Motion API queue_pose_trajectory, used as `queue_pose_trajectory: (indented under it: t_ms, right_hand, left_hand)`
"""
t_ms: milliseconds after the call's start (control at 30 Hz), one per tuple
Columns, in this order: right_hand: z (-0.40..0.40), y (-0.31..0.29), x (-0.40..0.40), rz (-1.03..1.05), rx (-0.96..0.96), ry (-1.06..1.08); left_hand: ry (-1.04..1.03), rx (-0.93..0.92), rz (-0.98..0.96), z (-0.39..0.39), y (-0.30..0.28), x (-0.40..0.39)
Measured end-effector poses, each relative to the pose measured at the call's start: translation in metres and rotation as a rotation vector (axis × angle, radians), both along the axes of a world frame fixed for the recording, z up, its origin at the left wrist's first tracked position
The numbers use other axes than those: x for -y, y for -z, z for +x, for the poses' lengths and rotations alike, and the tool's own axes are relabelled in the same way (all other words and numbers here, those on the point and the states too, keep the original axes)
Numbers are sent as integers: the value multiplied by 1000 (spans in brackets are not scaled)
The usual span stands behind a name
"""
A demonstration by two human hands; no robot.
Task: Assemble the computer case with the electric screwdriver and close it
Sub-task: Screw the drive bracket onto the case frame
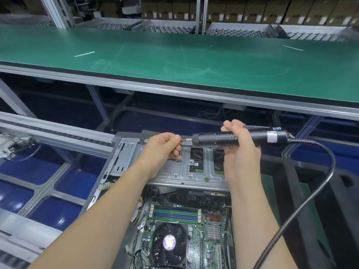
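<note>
Looking down, I see the computer case (174,171) lying open just in front of me, its grey metal drive cage (194,167) toward the far end and the motherboard (184,230) exposed nearer to me, with blue and green memory slots (175,212) and a round black cooling fan (169,243) on it. Above the drive cage I have the electric screwdriver (239,137) held level, pointing to my left. My right hand (240,146) grips its black barrel, fingers curled round it from behind. My left hand (163,147) pinches at the bit tip (183,140) with thumb and forefinger; whether a screw sits between them I cannot tell, it is too small. The screwdriver's black cable (320,183) loops off the rear end and sweeps down to my right. A black foam tray (330,200) lies just right of the case. To the left run silver conveyor rails (58,133) over blue floor panels. Beyond the case stands a long table (174,61) with a green mat, and behind it racks of roller shelves (242,32) with cardboard boxes (291,14).
</note>
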State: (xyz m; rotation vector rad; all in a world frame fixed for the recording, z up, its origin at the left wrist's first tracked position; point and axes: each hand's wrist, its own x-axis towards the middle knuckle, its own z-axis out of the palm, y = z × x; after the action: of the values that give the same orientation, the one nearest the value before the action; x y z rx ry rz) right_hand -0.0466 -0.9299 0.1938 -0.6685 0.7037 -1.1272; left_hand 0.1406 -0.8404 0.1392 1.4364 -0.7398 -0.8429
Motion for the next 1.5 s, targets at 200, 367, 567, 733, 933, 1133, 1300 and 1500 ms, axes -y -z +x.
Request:
queue_pose_trajectory:
  t_ms: [200,367,567,733,933,1133,1300,1500]
  right_hand:
    - [-9,-6,7,-74,323,-101]
    - [-16,-14,5,-186,364,-194]
    - [-15,-23,0,-247,306,-186]
    - [-19,-22,-1,-252,278,-148]
    - [-22,-28,-1,-313,222,-126]
    - [-13,-30,-6,-446,65,-118]
    - [-8,-30,-7,-485,24,-126]
    - [-5,-30,-8,-484,-23,-128]
  left_hand:
    - [44,87,39,-7,-5,2]
    - [75,139,57,-12,-7,1]
    - [94,128,31,-14,-13,-4]
    - [73,246,104,-21,-16,-5]
    - [-31,421,109,-29,-20,-14]
    - [2,845,131,-32,-12,-23]
    - [112,960,110,-34,-13,-21]
    - [150,1076,150,-32,-15,-14]
